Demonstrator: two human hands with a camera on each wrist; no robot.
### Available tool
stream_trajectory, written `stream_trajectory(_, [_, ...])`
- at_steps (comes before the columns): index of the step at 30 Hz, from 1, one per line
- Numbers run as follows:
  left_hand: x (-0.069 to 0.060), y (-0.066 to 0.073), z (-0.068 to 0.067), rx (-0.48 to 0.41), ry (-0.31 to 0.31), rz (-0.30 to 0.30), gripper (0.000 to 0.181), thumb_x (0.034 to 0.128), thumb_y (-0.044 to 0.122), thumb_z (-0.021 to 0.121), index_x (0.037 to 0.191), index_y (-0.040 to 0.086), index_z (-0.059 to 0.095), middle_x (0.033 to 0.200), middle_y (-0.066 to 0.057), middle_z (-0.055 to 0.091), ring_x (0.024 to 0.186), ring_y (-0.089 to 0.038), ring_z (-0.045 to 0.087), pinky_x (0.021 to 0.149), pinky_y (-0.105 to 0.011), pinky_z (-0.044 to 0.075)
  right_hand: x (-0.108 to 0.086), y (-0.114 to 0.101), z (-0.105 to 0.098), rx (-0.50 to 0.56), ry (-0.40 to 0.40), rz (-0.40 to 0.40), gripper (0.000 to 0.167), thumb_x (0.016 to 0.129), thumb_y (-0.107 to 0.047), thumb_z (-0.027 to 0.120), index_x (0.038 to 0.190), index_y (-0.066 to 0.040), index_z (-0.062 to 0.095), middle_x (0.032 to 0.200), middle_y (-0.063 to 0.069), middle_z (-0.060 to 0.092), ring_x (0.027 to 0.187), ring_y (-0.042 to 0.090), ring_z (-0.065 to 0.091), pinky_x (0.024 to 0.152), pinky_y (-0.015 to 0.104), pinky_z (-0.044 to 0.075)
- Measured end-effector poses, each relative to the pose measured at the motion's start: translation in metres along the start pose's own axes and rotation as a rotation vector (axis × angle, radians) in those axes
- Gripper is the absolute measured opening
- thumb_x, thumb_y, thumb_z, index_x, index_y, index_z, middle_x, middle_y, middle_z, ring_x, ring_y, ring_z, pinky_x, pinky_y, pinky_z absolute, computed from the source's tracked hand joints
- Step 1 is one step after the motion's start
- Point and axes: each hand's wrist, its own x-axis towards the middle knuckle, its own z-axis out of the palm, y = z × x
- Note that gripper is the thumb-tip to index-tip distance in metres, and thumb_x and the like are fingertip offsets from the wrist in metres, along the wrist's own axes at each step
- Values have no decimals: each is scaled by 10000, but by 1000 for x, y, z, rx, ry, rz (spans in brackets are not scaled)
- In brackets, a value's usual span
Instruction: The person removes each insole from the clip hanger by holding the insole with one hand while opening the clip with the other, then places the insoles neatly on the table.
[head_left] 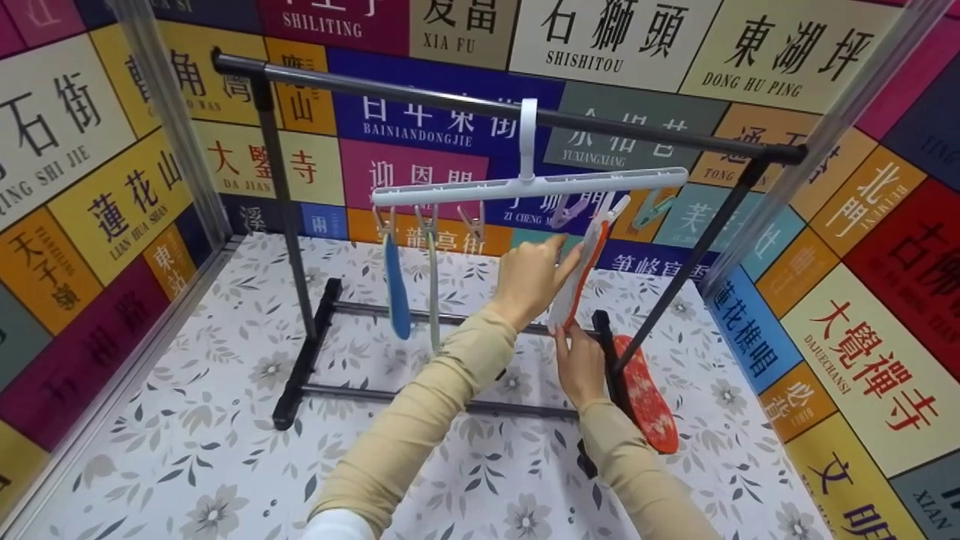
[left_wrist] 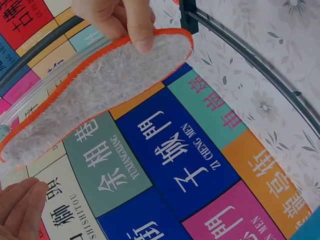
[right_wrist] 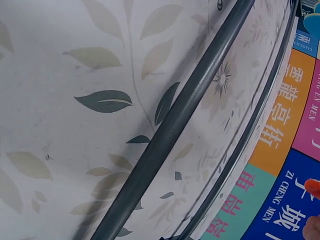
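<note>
A fuzzy white insole with an orange edge (head_left: 585, 274) (left_wrist: 110, 82) hangs slanted, its top at a pale clip (head_left: 619, 208) under the white hanger (head_left: 465, 193). My right hand (head_left: 581, 367) (left_wrist: 120, 17) pinches the insole's lower end between thumb and fingers. Beside its upper part is my left hand (head_left: 529, 277) (left_wrist: 22, 207); its fingers are extended, and the left wrist view shows a gap between them and the insole. In the right wrist view only an orange tip (right_wrist: 313, 187) and part of a finger (right_wrist: 312, 227) show at the right edge.
The hanger hooks over a dark rack's top bar (head_left: 420, 96). A blue insole (head_left: 396, 292) and a pale, edge-on one (head_left: 433, 289) hang at left. A purple clip (head_left: 568, 212) and green clip (head_left: 651, 211) hang nearby. Outside the rack's right leg lies a red insole (head_left: 646, 397).
</note>
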Motion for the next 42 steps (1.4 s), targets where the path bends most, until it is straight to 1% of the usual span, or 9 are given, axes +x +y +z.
stream_trajectory(4, [8,12,3,24,-31,-5,454,1022,463,480,1244,128,690,922,-80,770,712,-210,725,594,-325,557,-6,2,1,24,55,-2,135,943,-110,651,846,-16,658,768,238,699,726,460,673,640,573,490])
stream_trajectory(7, [13,21,3,31,-40,-9,465,1018,486,474,1232,138,694,853,-67,760,678,-202,709,555,-327,538,-11,3,3,46,83,-17,123,938,-105,655,857,-12,661,753,239,697,704,458,672,620,568,490])
stream_trajectory(11, [17,28,1,27,-34,-1,441,1006,500,493,1141,146,718,700,-35,698,599,-180,663,513,-326,507,-14,2,4,51,112,-34,146,936,-118,657,833,-15,648,716,236,684,679,452,668,603,558,485])
stream_trajectory(13, [19,30,1,44,-30,7,430,1001,513,496,1076,154,721,665,-19,670,577,-170,642,502,-323,495,-15,1,4,43,127,-41,147,928,-112,662,818,-17,640,703,235,680,675,455,666,604,558,482])
stream_trajectory(20, [23,36,1,106,-12,25,414,979,535,523,944,161,699,694,-6,683,600,-185,661,501,-333,501,-24,-3,0,40,156,-70,118,906,-114,671,862,-6,682,689,241,685,659,464,661,606,561,486])
stream_trajectory(24, [27,38,1,97,-6,31,412,966,541,543,890,160,681,675,7,663,589,-163,636,500,-316,488,-31,-5,-2,59,157,-67,110,909,-107,673,901,-1,699,738,240,702,679,445,676,609,544,499])
stream_trajectory(29, [28,38,2,58,14,37,391,959,514,576,848,154,679,655,20,647,564,-136,596,486,-290,451,-38,-4,-3,78,153,-62,120,913,-102,672,951,3,719,802,239,722,694,423,692,611,528,519])
stream_trajectory(36, [26,38,5,21,75,69,353,975,433,578,809,138,677,630,5,643,527,-136,577,471,-289,445,-42,-2,-5,95,205,-85,106,914,-79,667,929,15,713,799,240,721,694,419,693,599,533,513])
stream_trajectory(42, [24,37,5,4,74,97,370,978,415,568,744,139,647,591,16,595,495,-115,496,454,-268,370,-49,-2,-6,120,236,-122,114,907,-39,658,970,36,717,813,226,732,737,404,712,624,518,541])
